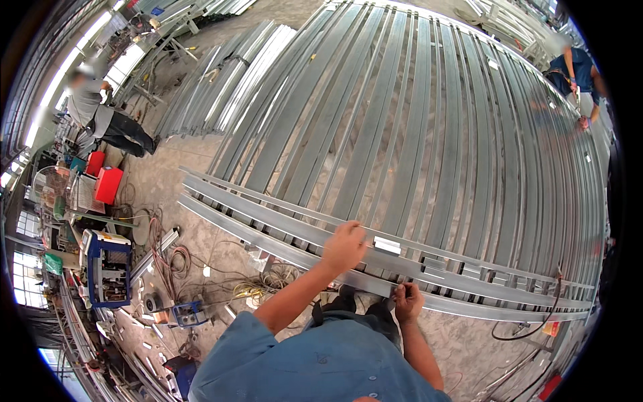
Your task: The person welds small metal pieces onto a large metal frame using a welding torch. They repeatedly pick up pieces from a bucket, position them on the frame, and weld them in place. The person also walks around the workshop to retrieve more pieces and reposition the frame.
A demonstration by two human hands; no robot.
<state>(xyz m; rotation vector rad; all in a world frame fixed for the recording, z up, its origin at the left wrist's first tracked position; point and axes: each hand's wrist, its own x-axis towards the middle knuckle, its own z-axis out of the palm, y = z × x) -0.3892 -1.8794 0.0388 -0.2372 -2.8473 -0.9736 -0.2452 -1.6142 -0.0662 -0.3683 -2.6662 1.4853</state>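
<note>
A large frame of grey galvanized steel channels (375,151) stretches away in front of me, with long steel rails crossing its near end. My left hand (345,248) is closed over the inner cross rail (301,232), fingers bent down onto it. Lower and to the right, my right hand (407,303) is curled against the front rail (365,282), thumb and fingers together. Whatever sits inside that pinch is hidden. Just right of my left hand, a short pale metal piece (387,246) lies on the inner rail.
A co-worker (577,74) bends over the frame's far right; another person (100,110) stands at the left. Bundled steel profiles (224,77) lie far left. Red boxes (107,184), a blue-framed machine (107,268), coiled cables (177,261) and offcuts occupy the left floor. A dark hose (554,301) hangs at right.
</note>
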